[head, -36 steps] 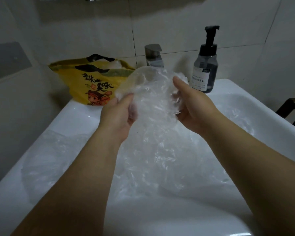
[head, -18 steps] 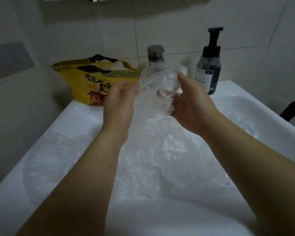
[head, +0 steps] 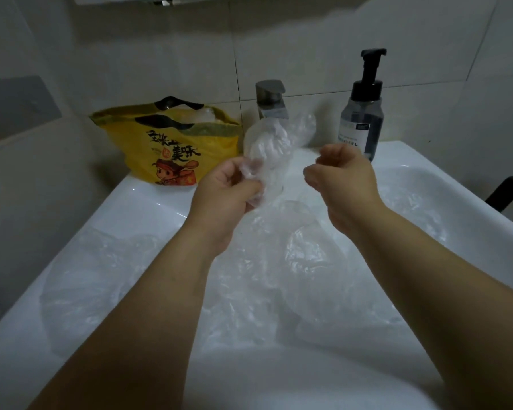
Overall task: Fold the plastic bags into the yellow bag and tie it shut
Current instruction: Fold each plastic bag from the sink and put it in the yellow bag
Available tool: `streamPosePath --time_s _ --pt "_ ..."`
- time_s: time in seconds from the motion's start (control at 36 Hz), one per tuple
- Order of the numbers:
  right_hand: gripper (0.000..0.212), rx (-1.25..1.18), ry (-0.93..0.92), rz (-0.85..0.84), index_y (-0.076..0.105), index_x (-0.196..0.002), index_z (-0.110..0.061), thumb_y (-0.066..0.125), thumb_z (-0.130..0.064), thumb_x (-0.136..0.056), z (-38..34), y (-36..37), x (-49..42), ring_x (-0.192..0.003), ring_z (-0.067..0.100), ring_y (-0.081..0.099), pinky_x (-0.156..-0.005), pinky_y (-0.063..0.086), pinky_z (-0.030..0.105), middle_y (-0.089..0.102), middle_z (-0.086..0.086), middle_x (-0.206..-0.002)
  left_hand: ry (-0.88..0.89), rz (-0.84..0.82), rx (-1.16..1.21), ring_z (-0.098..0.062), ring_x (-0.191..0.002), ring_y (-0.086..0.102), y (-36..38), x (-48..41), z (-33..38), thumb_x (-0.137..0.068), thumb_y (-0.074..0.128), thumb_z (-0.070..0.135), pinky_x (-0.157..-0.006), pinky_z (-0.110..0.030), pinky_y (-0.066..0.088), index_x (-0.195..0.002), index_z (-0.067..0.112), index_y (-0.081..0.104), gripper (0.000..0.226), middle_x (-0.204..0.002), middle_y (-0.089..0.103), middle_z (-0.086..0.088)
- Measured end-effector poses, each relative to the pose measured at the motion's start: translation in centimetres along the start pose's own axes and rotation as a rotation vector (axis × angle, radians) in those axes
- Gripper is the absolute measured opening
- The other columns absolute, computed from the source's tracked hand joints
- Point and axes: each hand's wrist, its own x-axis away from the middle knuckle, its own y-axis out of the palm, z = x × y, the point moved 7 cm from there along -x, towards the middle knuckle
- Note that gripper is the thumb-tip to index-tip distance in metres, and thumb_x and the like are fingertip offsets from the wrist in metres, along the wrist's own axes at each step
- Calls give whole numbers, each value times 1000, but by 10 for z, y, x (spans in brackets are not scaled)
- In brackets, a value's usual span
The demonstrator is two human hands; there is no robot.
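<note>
Yellow plastic catches my eye first: the yellow bag [head: 166,149] stands on the rim of the sink [head: 148,202], left of the tap [head: 271,99], with its mouth open and its black handles not tied. Just in front of the tap, the left hand [head: 228,190] has its fingers curled round the lower end of a crumpled clear bag [head: 270,140], whose loose upper part stands up before the tap. Right of the tap, the right hand [head: 342,173] is apart from this bag, with fingers half curled, and I see nothing in it.

I think the risk lies in this one-hand hold. The film is thin and springy, so the bundle may spring open on the way to the yellow bag and then not go in small. The yellow bag looks light and soft, so a hard push could tip it over.

As for containers, the yellow bag left of the tap has some clear plastic in its mouth. The basin in front of the tap holds more loose clear bags [head: 308,261], and one lies over the rim far to the left. The pump bottle [head: 362,113] right of the tap looks dark inside; how full it is, I cannot tell.
</note>
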Motion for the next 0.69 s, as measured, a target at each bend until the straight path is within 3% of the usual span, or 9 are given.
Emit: streamPosePath --time_s 0.06,0.14,0.22,0.31,0.39,0.44,0.56,0.64,0.69 --pt "26 -77 103 -26 50 -106 -13 62 1 -87 5 1 0 -79 14 55 -81 57 31 52 3 -96 -15 -20 53 -14 -89 61 2 0 1 -89 56 -9 -85 -32 54 -86 23 66 33 -94 65 3" --pt "18 -162 325 -153 48 -106 -12 54 -26 -96 14 13 8 -78 22 54 -72 56 34 55 12 -96 -35 -45 128 -13 -81 58 5 1 3 -86 48 -17 -82 -29 54 -85 16 66 38 -87 62 0" --pt "55 -208 479 -245 44 -120 -11 45 -58 -92 23 20 13 -86 29 60 -69 55 38 60 15 -103 -57 -86 226 -14 -74 60 8 2 4 -84 39 -15 -69 -23 55 -84 7 65 35 -82 62 -5" --pt "79 -282 547 -357 44 -132 -11 43 -73 -83 26 29 17 -96 33 64 -67 57 35 62 18 -118 -80 -126 339 -17 -72 61 12 4 4 -87 44 0 -70 -27 56 -78 2 65 23 -78 64 -10" --pt "61 -308 490 -438 56 -125 -15 49 -62 -87 20 35 20 -103 34 67 -77 58 36 65 18 -119 -82 -165 188 -27 -81 57 15 3 0 -85 60 5 -76 -35 50 -74 8 66 13 -81 60 -15" --pt "40 -282 419 -449 61 -117 -14 53 -45 -93 15 36 21 -93 29 67 -78 55 34 67 15 -107 -37 -188 47 -21 -74 52 16 4 -1 -77 68 3 -67 -28 46 -72 16 67 14 -74 57 -7" --pt "30 -258 368 -436 58 -121 -4 52 -18 -96 11 37 21 -94 28 56 -90 50 40 61 15 -105 -51 -256 0 -8 -54 52 18 3 -5 -60 61 2 -51 -17 44 -119 15 56 61 -62 55 0" --pt "22 -347 348 -409 61 -113 -9 52 -18 -95 8 36 20 -94 26 60 -87 50 37 64 11 -103 -110 -248 -50 -16 -72 60 14 0 -14 -58 60 3 -56 -21 49 -137 13 44 81 -88 60 -18" --pt "13 -399 328 -385 62 -102 -13 53 -18 -95 5 34 18 -91 22 63 -87 50 35 66 6 -97 -148 -212 -52 -23 -87 64 12 -1 -17 -57 59 4 -65 -27 54 -132 10 50 76 -101 65 -20"
